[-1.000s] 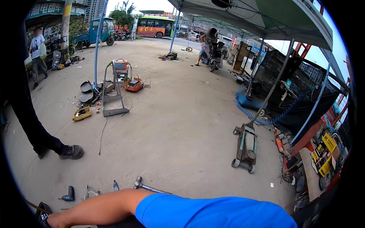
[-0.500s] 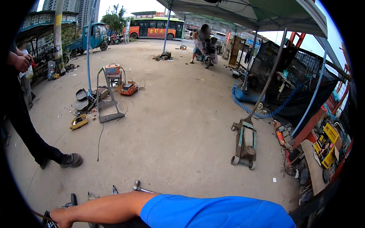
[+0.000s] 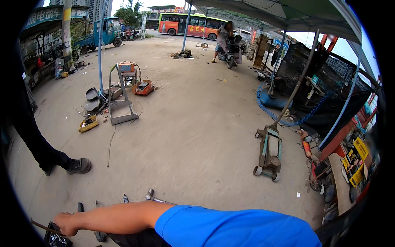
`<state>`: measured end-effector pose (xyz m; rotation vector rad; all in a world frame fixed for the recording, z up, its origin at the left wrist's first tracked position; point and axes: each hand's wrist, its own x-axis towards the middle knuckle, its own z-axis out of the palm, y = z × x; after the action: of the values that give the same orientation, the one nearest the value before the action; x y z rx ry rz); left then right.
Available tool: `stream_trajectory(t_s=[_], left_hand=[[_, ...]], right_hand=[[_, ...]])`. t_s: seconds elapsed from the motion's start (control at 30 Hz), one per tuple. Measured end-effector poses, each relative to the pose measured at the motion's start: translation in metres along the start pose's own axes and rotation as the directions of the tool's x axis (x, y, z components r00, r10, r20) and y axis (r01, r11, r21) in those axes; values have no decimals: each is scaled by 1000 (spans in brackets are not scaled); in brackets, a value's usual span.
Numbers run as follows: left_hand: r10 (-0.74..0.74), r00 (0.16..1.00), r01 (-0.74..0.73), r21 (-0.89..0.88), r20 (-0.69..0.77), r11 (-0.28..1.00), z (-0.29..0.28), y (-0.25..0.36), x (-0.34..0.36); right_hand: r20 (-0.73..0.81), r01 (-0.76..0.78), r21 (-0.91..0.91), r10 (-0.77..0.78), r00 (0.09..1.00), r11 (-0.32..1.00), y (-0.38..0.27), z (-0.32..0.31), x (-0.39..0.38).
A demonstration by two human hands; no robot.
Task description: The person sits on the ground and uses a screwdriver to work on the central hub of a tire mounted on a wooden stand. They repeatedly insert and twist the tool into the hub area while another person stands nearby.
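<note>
My right arm crosses the bottom in a blue sleeve. My right hand is closed on a thin brown rod at the lower left, over a dark object whose kind I cannot make out. Just beyond the forearm lie a dark tool, a small slim tool and a steel bar with a thick head. My left hand is not in view.
A standing person's leg is at left. Ahead stand a grey metal frame and orange devices. A floor jack, blue hose and cluttered bench are right. A person with a scooter is farther back.
My hand on the rod has moved slightly up. The walker in white at left has become hidden. The bus in the background has shifted right, and the view has wobbled a little.
</note>
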<state>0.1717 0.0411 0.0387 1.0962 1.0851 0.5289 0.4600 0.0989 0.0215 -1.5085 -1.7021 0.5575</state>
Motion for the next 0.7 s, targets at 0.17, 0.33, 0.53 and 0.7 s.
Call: stream_trajectory(t_s=[0.17, 0.33, 0.53, 0.7], left_hand=[[27, 979, -27, 6, -202, 1000, -25, -5, -3], [199, 960, -220, -87, -197, 972, -49, -17, -30], [227, 889, -311, -160, -398, 937, -79, -31, -66], [208, 855, -336, -202, -475, 920, -106, -49, -100]], right_hand=[[-115, -57, 282, 93, 989, 958, 51, -64, -17], [-29, -495, 275, 522, 852, 824, 139, -106, -90], [16, -792, 85, 794, 608, 605, 242, -87, -216], [91, -877, -30, 875, 476, 480, 273, -29, -268]])
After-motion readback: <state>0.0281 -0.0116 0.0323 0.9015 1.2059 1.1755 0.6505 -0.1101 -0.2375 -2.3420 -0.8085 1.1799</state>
